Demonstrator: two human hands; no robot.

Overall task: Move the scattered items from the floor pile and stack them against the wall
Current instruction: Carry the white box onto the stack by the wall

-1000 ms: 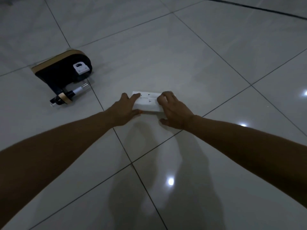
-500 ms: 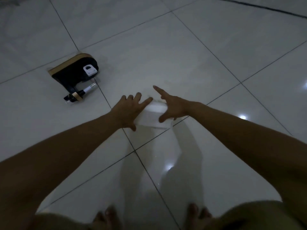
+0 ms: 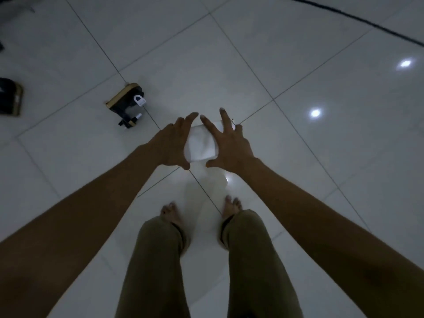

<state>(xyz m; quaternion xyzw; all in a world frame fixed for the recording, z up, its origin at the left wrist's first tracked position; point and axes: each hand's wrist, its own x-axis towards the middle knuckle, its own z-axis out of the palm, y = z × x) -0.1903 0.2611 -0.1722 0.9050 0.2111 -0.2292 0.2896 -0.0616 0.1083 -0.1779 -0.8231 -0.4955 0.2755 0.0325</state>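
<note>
While both hands hold it between them, a white box (image 3: 202, 143) sits lifted above the floor (image 3: 298, 53), out in front of the person's bare feet (image 3: 168, 211). Left hand (image 3: 172, 145) presses the box's left side, fingers straight and pointed forward, thumb hooked under the near corner. Right hand (image 3: 227, 145) presses the right side — fingers splayed and straight, thumb reaching in under the near edge. Hands are apart by the box's width, fingertips nearly meeting over its far end. Whether the box's far end touches the tiles, I cannot tell.

Olive trouser legs (image 3: 156, 260) fill the lower frame below the forearms.

Left of the hands, well apart from the box, a black item with a tan edge (image 3: 125, 103) lies on the glossy white tiles; a small white tag-like piece rests on it — detail too dim to read. Another dark item with a tan edge (image 3: 10, 96) is cut off at the far left border. A thin dark cable (image 3: 358, 19) crosses the upper right corner.
</note>
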